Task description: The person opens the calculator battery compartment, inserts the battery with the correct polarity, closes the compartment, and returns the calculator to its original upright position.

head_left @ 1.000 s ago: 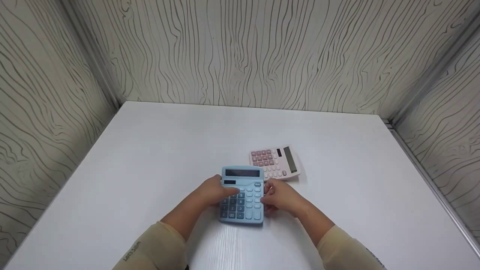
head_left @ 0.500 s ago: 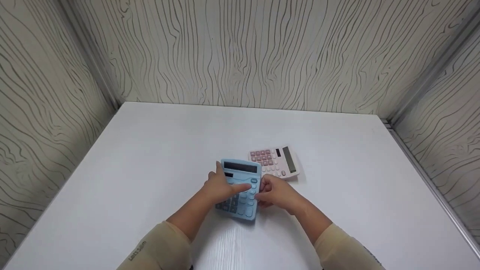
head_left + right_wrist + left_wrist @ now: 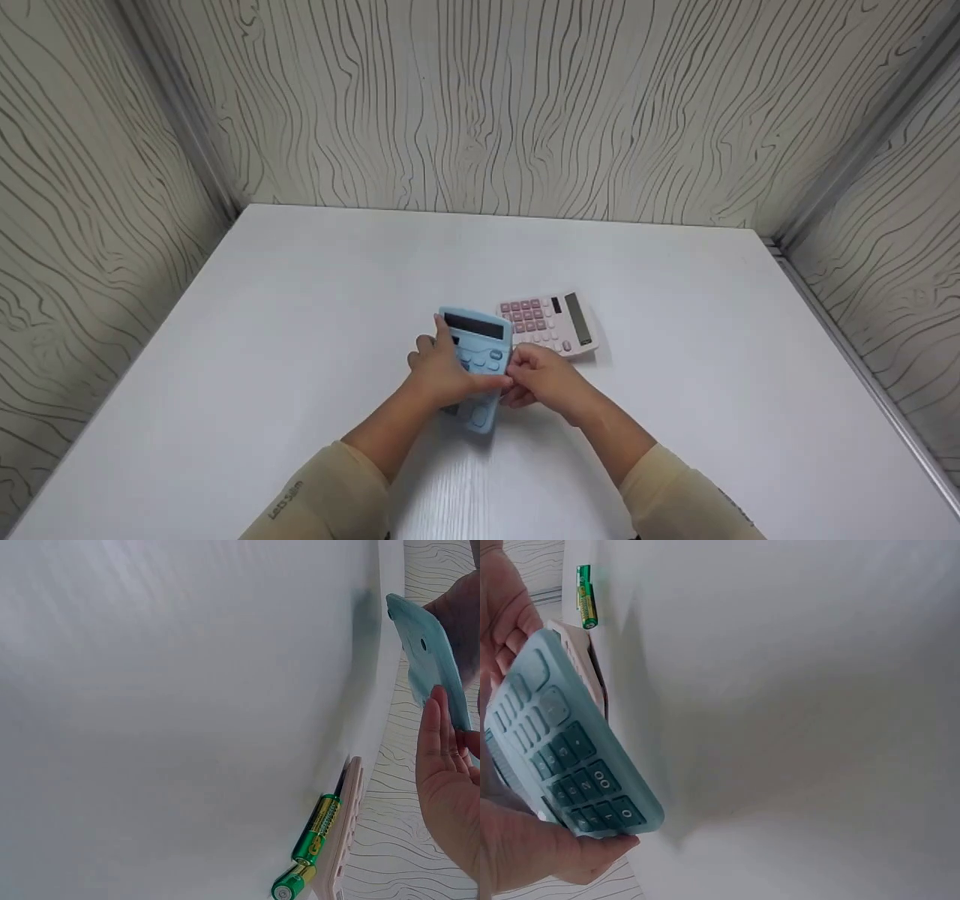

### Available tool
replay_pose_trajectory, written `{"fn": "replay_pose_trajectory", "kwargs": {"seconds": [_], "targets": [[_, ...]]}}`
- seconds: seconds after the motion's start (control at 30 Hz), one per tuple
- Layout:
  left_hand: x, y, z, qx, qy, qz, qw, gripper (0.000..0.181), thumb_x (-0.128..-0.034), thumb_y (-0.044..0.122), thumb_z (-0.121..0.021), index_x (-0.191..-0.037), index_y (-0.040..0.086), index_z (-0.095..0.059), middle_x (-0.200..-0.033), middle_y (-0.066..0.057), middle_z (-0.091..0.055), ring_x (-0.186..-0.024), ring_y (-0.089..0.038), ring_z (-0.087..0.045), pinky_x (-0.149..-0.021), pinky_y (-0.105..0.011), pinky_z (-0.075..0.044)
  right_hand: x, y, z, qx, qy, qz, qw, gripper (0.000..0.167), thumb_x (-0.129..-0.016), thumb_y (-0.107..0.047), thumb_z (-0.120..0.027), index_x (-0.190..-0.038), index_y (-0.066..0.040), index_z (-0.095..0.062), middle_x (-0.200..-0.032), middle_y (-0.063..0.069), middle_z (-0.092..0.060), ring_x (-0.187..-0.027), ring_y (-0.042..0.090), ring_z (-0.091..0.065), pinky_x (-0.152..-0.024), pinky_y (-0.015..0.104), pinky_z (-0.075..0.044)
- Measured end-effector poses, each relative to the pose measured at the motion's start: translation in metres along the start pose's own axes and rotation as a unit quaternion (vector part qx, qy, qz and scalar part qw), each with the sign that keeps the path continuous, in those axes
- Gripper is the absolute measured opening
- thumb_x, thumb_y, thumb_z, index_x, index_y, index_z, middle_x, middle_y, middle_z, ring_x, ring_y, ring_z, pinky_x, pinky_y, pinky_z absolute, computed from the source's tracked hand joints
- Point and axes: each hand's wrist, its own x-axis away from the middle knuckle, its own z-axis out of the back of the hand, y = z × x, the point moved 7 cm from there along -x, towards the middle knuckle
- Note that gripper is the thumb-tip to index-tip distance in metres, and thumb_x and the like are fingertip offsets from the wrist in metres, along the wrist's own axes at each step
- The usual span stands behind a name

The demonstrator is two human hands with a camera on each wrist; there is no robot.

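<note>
A light blue calculator (image 3: 474, 341) is held tilted above the table, its display end away from me. My left hand (image 3: 441, 375) grips it from the left, thumb reaching across the keys to the right edge. Fingers of my right hand (image 3: 551, 384) pinch that right edge. The right wrist view shows the back of the blue calculator (image 3: 420, 641), with a small dark hole in it and right-hand fingers (image 3: 439, 720) against it. Beyond the right hand a pink calculator (image 3: 556, 330) lies on the table, partly covered by the blue one in the head view.
Beside the pink calculator lie two green batteries, one battery (image 3: 316, 831) nearly end to end with the other battery (image 3: 291, 883); the head view hides them. The white table (image 3: 337, 285) is enclosed by wood-grain patterned panels (image 3: 472, 112) at the back and sides.
The blue calculator has turned and tilted, moving slightly away and to the left. My left thumb has slid across the keys to its right edge. The right hand has followed leftward.
</note>
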Motion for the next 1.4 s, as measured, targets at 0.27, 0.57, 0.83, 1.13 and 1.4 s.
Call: {"fn": "replay_pose_trajectory", "kwargs": {"seconds": [0.27, 0.57, 0.83, 1.13, 1.4], "targets": [[0.000, -0.001, -0.002, -0.006, -0.009, 0.006, 0.9999, 0.139, -0.0422, 0.072, -0.075, -0.147, 0.013, -0.004, -0.131, -0.020, -0.032, -0.112, -0.033, -0.034, -0.086, -0.047, -0.043, 0.000, -0.001, -0.005, -0.020, -0.029, 0.024, 0.9991, 0.009, -0.095, -0.010, -0.046, -0.090, -0.002, -0.048, -0.089, 0.010, -0.066, -0.079, 0.025, -0.066, -0.071, 0.036, -0.054], [0.000, -0.001, -0.001, -0.011, -0.014, 0.006, 0.9998, 0.134, -0.0470, 0.069, -0.074, -0.147, 0.012, -0.006, -0.129, -0.020, -0.033, -0.110, -0.032, -0.036, -0.084, -0.047, -0.044, 0.000, -0.004, -0.005, -0.006, -0.032, 0.031, 0.9990, 0.014, -0.094, -0.015, -0.050, -0.092, -0.001, -0.052, -0.091, 0.010, -0.065, -0.083, 0.025, -0.066, -0.073, 0.035, -0.053], [-0.001, 0.001, 0.004, 0.036, -0.039, 0.026, 0.9982, 0.131, -0.0498, 0.070, -0.071, -0.147, 0.016, -0.002, -0.132, -0.020, -0.031, -0.107, -0.032, -0.038, -0.084, -0.048, -0.046, -0.004, -0.006, 0.007, 0.004, -0.009, 0.039, 0.9992, 0.024, -0.094, -0.025, -0.052, -0.094, -0.001, -0.055, -0.094, 0.012, -0.064, -0.088, 0.027, -0.064, -0.079, 0.035, -0.052], [0.002, 0.011, 0.004, 0.166, -0.102, 0.039, 0.9800, 0.114, -0.0654, 0.063, -0.067, -0.147, 0.023, 0.001, -0.142, -0.017, -0.021, -0.116, -0.034, -0.040, -0.095, -0.054, -0.036, -0.008, 0.002, 0.015, 0.013, 0.038, 0.014, 0.9991, 0.044, -0.091, -0.043, -0.051, -0.115, -0.007, -0.056, -0.115, 0.015, -0.059, -0.109, 0.027, -0.057, -0.094, 0.041, -0.042], [0.005, 0.027, -0.005, 0.309, -0.189, -0.018, 0.9318, 0.103, -0.0742, 0.060, -0.058, -0.147, 0.020, 0.003, -0.150, -0.018, -0.009, -0.132, -0.037, -0.025, -0.104, -0.050, -0.027, -0.011, -0.001, 0.007, -0.004, 0.024, 0.026, 0.9994, 0.063, -0.088, -0.050, -0.051, -0.137, -0.012, -0.039, -0.135, 0.011, -0.047, -0.120, 0.027, -0.049, -0.100, 0.040, -0.037]]}}
